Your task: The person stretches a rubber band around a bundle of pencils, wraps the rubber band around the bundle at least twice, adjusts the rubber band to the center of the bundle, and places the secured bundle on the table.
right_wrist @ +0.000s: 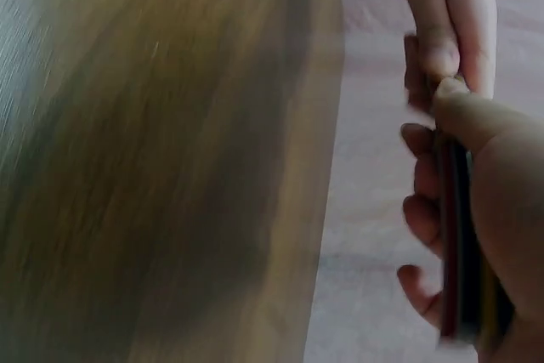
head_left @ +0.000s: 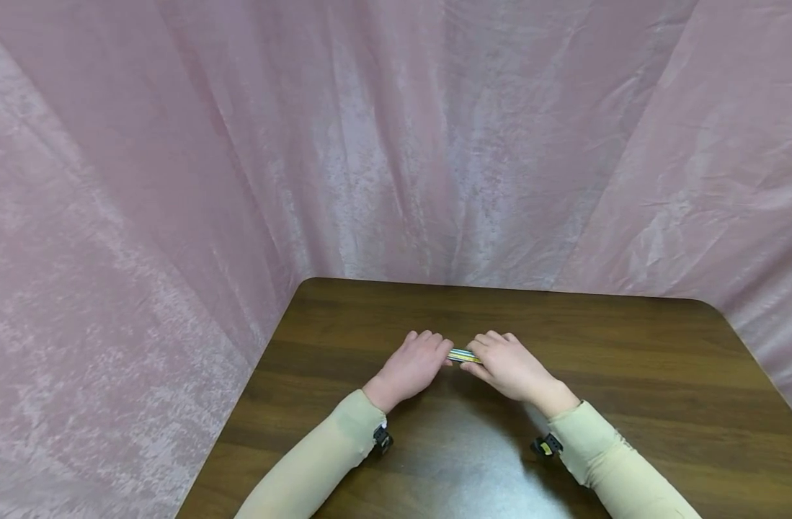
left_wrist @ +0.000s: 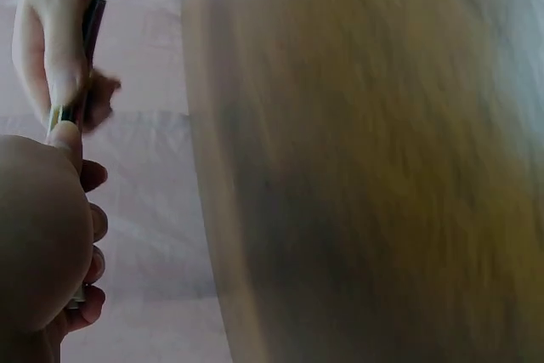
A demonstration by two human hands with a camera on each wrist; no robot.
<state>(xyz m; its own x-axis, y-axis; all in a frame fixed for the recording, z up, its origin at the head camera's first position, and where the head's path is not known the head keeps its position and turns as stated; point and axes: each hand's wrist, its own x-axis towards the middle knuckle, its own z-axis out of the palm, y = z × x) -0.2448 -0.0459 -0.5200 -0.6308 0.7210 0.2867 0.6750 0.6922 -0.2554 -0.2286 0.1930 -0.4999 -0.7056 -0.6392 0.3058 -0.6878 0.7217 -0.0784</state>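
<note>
Both hands grip one slim bundle of coloured, pencil-like sticks [head_left: 463, 356], held level above the table. Yellow, white and blue-green stripes show in the short gap between the hands. My left hand [head_left: 411, 366] curls round the left end, and my right hand [head_left: 509, 366] curls round the right. Dark red, black and yellow lengths of the bundle [right_wrist: 455, 244] run under the right palm in the right wrist view. In the left wrist view, the thumbs lie along the bundle [left_wrist: 61, 115], tips close together. The palms hide most of it.
The brown wooden table [head_left: 597, 339] has rounded far corners. A pink velvet curtain [head_left: 396, 144] hangs behind it and along the sides. Small dark devices sit at both sleeve cuffs, a left device [head_left: 382, 439] and a right device [head_left: 547, 445].
</note>
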